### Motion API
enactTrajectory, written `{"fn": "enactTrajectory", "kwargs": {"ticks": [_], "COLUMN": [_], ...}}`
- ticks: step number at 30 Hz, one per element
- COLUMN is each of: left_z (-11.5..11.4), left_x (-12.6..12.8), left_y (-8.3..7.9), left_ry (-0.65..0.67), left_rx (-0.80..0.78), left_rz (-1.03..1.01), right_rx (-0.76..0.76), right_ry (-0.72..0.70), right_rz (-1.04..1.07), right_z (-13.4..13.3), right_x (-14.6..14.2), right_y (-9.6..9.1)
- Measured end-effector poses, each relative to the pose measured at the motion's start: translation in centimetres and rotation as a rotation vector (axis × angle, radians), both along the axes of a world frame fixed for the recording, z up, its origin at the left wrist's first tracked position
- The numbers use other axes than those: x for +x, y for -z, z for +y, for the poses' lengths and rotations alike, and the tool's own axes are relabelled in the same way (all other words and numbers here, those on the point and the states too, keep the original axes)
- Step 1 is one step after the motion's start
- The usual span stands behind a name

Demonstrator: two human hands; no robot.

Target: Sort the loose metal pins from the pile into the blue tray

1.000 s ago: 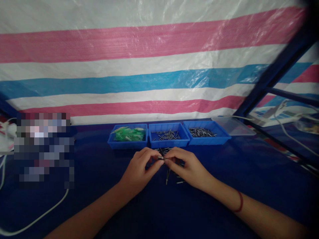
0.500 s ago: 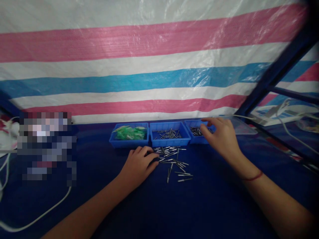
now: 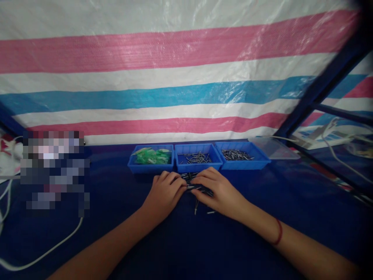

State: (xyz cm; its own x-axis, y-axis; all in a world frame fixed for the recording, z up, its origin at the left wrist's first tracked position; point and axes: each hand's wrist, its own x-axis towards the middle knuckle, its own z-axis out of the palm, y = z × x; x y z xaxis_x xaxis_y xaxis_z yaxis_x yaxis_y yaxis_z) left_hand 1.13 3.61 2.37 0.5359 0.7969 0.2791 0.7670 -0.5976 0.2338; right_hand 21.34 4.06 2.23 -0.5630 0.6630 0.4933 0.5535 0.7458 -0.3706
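Several thin metal blind rivets [image 3: 196, 210] lie loose on the dark blue table, in front of the bins. My left hand [image 3: 167, 191] rests at the left edge of the pile, thumb and forefinger closed on what looks like one rivet. Over the right part of the pile is my right hand [image 3: 220, 192], its fingers curved and apart from the thumb, hiding many rivets. Behind the pile stand three blue bins: the left bin [image 3: 151, 168] holds green packets, the middle bin [image 3: 199, 167] holds rivets, and the right bin [image 3: 247, 165] holds similar metal pieces.
A clear plastic lid [image 3: 281, 149] lies to the right of the bins. White cables [image 3: 62, 245] run along the table's left side near a blurred-out patch. A striped plastic sheet [image 3: 163, 93] hangs behind, with a dark blue frame post [image 3: 317, 87] at right.
My right hand has come from the right bin down and left to the rivet pile, next to my left hand. My left hand has barely moved.
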Motion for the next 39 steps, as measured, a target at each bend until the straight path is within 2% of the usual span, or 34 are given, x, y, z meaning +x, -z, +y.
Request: {"fn": "enactTrajectory", "kwargs": {"ticks": [4,10,13,26,39], "left_z": [-0.1,-0.4,-0.7,-0.6,-0.6], "left_x": [0.1,0.7,1.0,0.8,0.6], "left_y": [-0.3,0.0,0.2,0.6,0.1], "left_ry": [0.055,-0.037,-0.052,-0.036,-0.012], "left_rx": [-0.041,-0.237,-0.336,-0.441,-0.382], "left_rz": [-0.157,-0.588,-0.686,-0.722,-0.685], "right_rx": [-0.02,-0.083,-0.113,-0.186,-0.161], "right_ry": [-0.014,-0.007,-0.033,-0.076,-0.004], "right_rz": [-0.014,0.026,0.055,0.118,0.237], "right_z": [-0.4,-0.5,-0.7,-1.2,-1.0], "right_x": [-0.2,-0.1,-0.3,-0.9,-0.9], "right_y": [0.1,-0.2,-0.3,-0.4,0.1]}}
